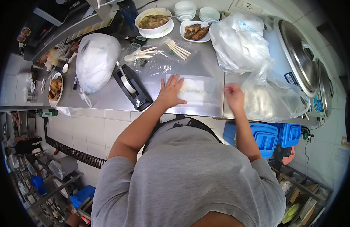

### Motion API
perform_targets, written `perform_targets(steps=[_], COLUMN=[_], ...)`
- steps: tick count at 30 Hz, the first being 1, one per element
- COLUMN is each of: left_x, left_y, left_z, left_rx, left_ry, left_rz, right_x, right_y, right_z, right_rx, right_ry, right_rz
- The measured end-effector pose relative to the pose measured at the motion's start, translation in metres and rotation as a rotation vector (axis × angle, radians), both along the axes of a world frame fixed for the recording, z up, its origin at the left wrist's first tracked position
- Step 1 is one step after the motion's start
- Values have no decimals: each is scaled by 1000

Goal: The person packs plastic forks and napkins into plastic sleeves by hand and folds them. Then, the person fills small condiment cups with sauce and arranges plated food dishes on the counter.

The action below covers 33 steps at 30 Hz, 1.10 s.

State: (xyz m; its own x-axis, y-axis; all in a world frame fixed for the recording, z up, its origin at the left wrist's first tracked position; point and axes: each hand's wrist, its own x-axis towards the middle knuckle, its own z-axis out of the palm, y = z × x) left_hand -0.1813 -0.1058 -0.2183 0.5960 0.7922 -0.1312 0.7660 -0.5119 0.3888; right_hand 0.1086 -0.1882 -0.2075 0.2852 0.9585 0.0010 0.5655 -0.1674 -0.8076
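Observation:
Flat on the steel counter lies a clear plastic bag [212, 90] with a white folded packet [192, 90] inside, faint blue print showing. My left hand [170, 92] presses on the bag's left end, fingers spread. By the bag's right end is my right hand [234, 97], its fingers curled together; whether they pinch the film is too small to tell. Left of my left hand stands a black tape dispenser [132, 87] with a roll of tape. To the right of my right hand, another clear bag [260, 100] holds white contents.
A tied white bag [98, 62] sits at left, and a bulky one [241, 41] at back right. Plastic spoons [177, 50] lie behind my hands. Farther back are a bowl of food [154, 22], a fish dish [196, 31] and stacked bowls [185, 10]. Lidded pots [296, 41] stand right.

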Motion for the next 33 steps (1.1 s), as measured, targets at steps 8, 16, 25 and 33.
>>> perform_targets(steps=[8, 16, 25, 33], left_x=[6, 13, 0, -3], left_y=[7, -2, -1, 0], left_z=[-15, -14, 3, -4], left_rx=[113, 73, 16, 37], left_ry=[168, 182, 131, 159], left_rz=[-11, 29, -31, 5], right_x=[-120, -85, -124, -125], right_y=[20, 20, 31, 35], right_z=[-32, -18, -31, -45], right_rx=[32, 19, 334, 129], right_ry=[-495, -518, -416, -427], right_rz=[449, 218, 445, 536])
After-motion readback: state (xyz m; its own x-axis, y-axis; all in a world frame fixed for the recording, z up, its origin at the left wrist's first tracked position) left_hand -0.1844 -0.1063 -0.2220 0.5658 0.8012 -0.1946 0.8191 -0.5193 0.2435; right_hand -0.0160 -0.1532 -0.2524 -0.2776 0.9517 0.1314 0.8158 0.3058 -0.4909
